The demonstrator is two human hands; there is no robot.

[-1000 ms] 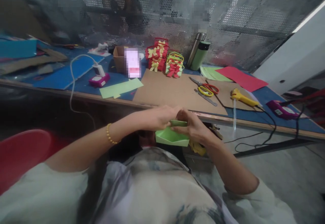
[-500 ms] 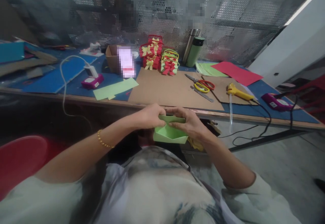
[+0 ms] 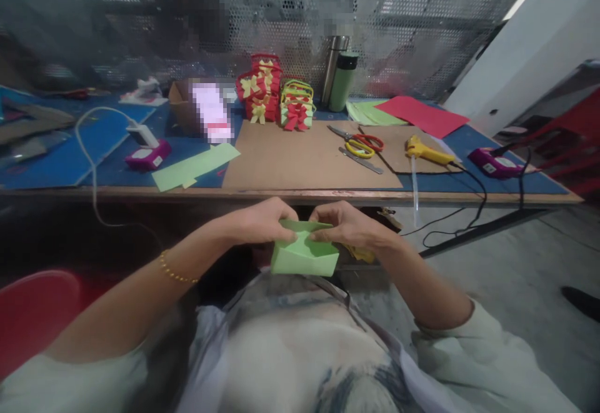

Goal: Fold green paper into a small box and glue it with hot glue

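Observation:
A folded box of light green paper hangs in front of the table edge, over my lap, its open side facing up. My left hand pinches the far wall of the box at its left end, thumb inside. At the right end of that same wall my right hand grips the paper, thumb also inside and fingers behind. The fingertips behind the wall are partly hidden.
On the table, brown cardboard bears red and yellow scissors. A yellow glue gun lies to the right, a green paper strip to the left. Behind stand red boxes with bows, green boxes and a green bottle.
The view has shifted, so the table things appear further left. Both hands still hold the green box, whose front wall now shows more upright and a little lower.

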